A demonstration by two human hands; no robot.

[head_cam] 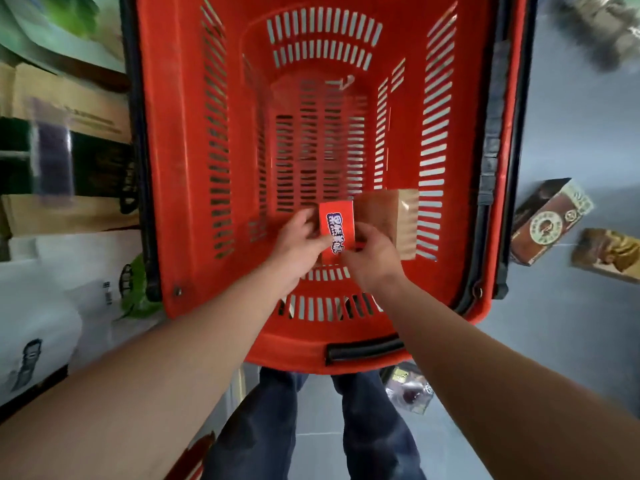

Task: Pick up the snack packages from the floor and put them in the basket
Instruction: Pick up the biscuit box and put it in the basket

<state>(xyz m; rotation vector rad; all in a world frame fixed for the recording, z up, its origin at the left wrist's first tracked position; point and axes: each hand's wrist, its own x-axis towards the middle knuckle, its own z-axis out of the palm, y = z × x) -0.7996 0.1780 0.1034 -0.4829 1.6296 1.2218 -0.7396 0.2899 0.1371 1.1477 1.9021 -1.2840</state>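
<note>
1. Inside the red basket (180, 168), a red snack package (337, 225) is held by both hands.
2. Its left edge is pinched by the left hand (299, 242), its lower right by the right hand (372, 258).
3. Beside it, a brown package (391, 216) stands in the basket.
4. Two brown boxes (547, 221) lie on the floor (571, 116), right of the basket.

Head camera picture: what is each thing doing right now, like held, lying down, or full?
Basket: upright, nothing lying loose on its visible bottom.
Red package: held by both hands over the basket.
Brown package: held with it.
Left hand: gripping.
Right hand: gripping.
Brown box: on the floor.
</note>
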